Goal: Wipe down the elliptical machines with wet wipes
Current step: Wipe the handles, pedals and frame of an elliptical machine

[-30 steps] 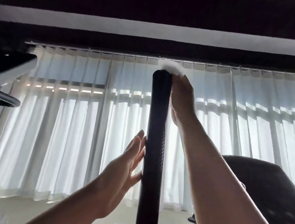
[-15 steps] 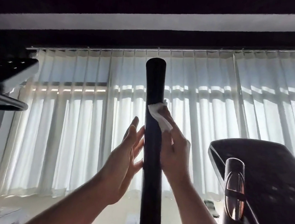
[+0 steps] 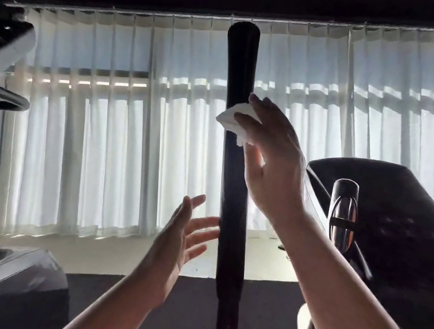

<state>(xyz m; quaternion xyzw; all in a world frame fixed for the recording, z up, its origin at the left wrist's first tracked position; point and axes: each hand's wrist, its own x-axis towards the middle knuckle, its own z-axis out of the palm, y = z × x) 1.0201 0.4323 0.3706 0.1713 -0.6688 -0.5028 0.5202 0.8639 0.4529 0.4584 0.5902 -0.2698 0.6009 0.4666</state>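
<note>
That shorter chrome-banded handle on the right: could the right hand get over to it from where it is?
Probably yes. The right hand holds the wipe against the tall black pole, and only open air shows between it and the short handle, lower right.

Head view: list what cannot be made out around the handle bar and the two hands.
- Handle bar: its lower end is cut off by the bottom edge.
- Wet wipe: partly hidden by the right hand; contact with the bar is unclear.
- Left hand: motion-blurred, so whether the fingertips touch the bar cannot be told.
- Console: backlit by the curtains, surface detail lost.
</note>
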